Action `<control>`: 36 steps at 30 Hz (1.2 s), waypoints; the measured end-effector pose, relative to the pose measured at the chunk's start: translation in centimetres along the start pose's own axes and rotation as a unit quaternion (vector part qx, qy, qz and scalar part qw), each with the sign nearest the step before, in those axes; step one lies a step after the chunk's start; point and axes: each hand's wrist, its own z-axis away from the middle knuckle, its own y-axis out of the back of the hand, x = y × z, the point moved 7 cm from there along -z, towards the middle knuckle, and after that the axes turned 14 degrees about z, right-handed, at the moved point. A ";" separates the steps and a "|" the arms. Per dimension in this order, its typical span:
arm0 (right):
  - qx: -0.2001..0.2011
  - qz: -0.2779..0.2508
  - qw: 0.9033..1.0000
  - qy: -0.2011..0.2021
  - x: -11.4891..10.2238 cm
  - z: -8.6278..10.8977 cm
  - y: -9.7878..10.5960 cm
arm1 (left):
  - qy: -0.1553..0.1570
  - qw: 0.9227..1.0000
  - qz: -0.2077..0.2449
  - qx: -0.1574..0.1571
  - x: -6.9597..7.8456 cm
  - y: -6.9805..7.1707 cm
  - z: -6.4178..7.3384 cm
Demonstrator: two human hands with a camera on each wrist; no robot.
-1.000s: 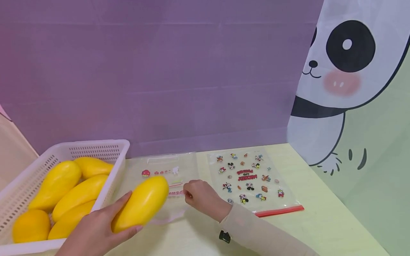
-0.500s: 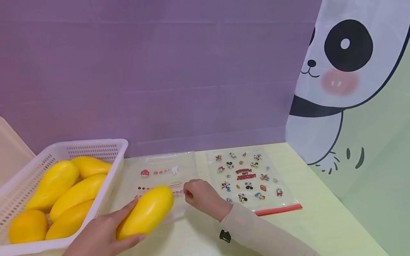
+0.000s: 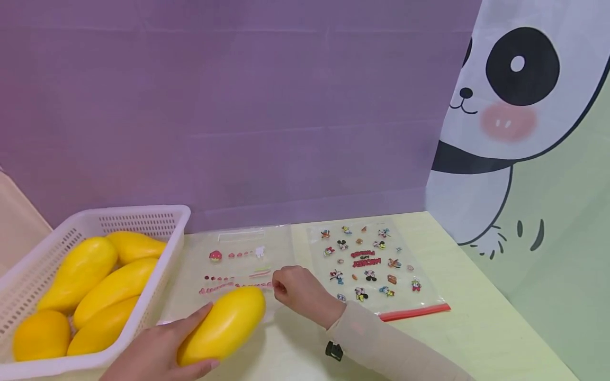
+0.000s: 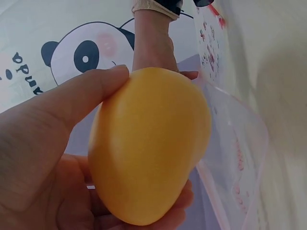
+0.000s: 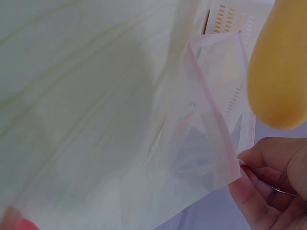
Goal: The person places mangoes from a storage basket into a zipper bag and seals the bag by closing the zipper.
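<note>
My left hand point(image 3: 152, 349) grips a yellow mango point(image 3: 224, 325), thumb on one side and fingers on the other. In the left wrist view the mango point(image 4: 151, 139) is large and hides part of the scene behind it. My right hand point(image 3: 307, 295) pinches the edge of a clear zip bag with pink prints point(image 3: 195, 264). The right wrist view has that bag's pink-trimmed mouth point(image 5: 208, 91) lifted and gaping, with the right fingers point(image 5: 254, 191) at its corner. The mango is held over the bag's near edge in the head view, apart from the right hand.
A white slotted basket point(image 3: 164, 283) with several yellow mangoes point(image 3: 78, 272) stands at the left. Right of my right hand, a second clear bag with cartoon prints and a red zip point(image 3: 414, 312) lies flat on the pale table point(image 3: 481, 323). A purple wall point(image 3: 286, 132) rises behind.
My left hand has moved the mango to the right and nearer my body, uncovering more of the bag's pink print. My right hand has stayed in place.
</note>
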 end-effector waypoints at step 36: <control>0.025 -0.027 0.999 -0.023 -0.7 0.0 0.8 | 0.026 0.999 0.005 0.036 1.9 -2.4 -1.5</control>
